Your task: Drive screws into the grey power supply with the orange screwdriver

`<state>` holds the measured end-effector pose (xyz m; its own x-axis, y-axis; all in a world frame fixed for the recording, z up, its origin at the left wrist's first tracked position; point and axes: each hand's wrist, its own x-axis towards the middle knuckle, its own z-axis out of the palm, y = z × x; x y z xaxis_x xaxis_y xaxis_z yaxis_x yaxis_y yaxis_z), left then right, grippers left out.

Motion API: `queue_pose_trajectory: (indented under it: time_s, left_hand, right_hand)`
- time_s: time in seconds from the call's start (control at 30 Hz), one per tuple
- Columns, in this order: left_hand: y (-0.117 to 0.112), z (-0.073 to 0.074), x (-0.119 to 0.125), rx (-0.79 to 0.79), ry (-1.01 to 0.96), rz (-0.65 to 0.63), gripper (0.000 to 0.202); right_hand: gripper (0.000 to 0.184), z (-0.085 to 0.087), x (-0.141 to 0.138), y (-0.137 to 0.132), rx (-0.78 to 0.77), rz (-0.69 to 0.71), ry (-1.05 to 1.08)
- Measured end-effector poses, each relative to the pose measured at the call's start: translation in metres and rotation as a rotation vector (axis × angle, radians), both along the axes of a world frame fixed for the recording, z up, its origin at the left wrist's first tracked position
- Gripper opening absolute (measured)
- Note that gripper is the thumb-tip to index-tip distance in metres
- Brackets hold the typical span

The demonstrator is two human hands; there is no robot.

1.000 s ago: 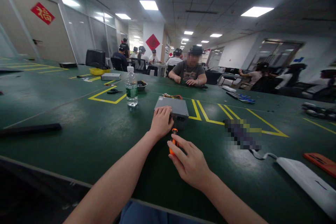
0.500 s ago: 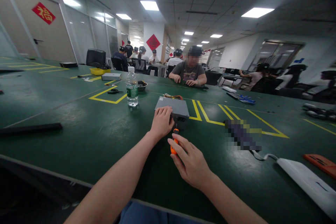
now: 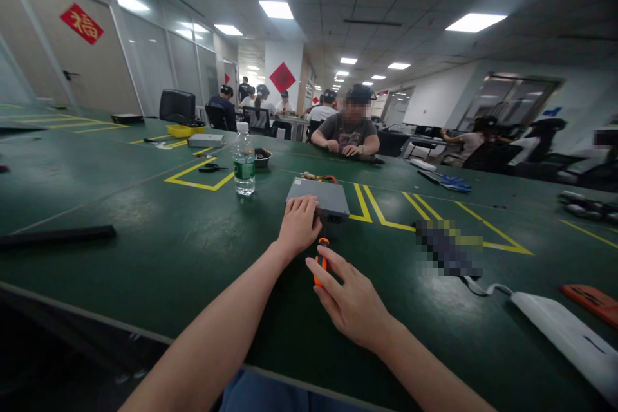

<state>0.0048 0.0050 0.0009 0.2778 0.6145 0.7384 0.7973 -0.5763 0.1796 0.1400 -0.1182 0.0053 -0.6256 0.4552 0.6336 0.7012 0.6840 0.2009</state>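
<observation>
A flat grey metal box (image 3: 321, 198) lies on the green table (image 3: 145, 232) in front of me. My left hand (image 3: 298, 225) rests on its near left corner, fingers curled over the top edge, holding it down. My right hand (image 3: 350, 299) is closed around an orange-and-black screwdriver (image 3: 320, 261), whose tip points at the box's near face. Coloured wires (image 3: 318, 176) stick out behind the box.
A water bottle (image 3: 244, 159) stands left of the box. Scissors (image 3: 211, 168), a small bowl (image 3: 262, 156) and a yellow tray (image 3: 183, 131) lie further left. A white power strip (image 3: 564, 335) and an orange object (image 3: 591, 298) are at right. A person (image 3: 348, 132) sits opposite.
Nothing has visibly moved except a slight shift of the camera; both hands keep their hold.
</observation>
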Motion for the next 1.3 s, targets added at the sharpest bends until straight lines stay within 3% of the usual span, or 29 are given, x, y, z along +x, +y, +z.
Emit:
queue_pose_trajectory:
  time_s: [0.17, 0.3, 0.4, 0.73, 0.9, 1.07, 1.2, 1.3]
  left_hand:
    - [0.001, 0.0, 0.0, 0.009, -0.002, -0.011, 0.027]
    - [0.001, 0.0, 0.0, 0.007, -0.009, -0.018, 0.027]
    - [0.001, 0.001, 0.0, 0.004, -0.016, -0.017, 0.027]
    - [-0.002, 0.003, 0.0, -0.006, -0.004, -0.005, 0.028]
    - [-0.001, 0.002, 0.001, 0.0, -0.004, 0.0, 0.028]
    - [0.0, 0.001, 0.0, 0.011, 0.003, -0.003, 0.026]
    - [0.0, 0.001, 0.0, 0.004, -0.005, -0.012, 0.027]
    - [0.0, 0.001, 0.0, 0.001, -0.012, -0.015, 0.028]
  right_hand:
    - [0.021, 0.01, 0.006, 0.009, 0.247, 0.058, -0.111]
    - [0.017, 0.018, 0.015, 0.019, 0.258, 0.111, -0.138]
    - [0.026, 0.02, 0.02, 0.023, 0.285, 0.125, -0.194]
    - [0.026, 0.006, 0.03, 0.03, 0.305, 0.079, -0.203]
    - [0.025, 0.017, 0.03, 0.031, 0.395, 0.058, -0.242]
    - [0.016, 0.026, 0.024, 0.034, 0.382, -0.002, -0.107]
    - [0.027, 0.022, 0.027, 0.034, 0.318, 0.098, -0.153]
    - [0.025, 0.019, 0.028, 0.03, 0.357, 0.108, -0.214]
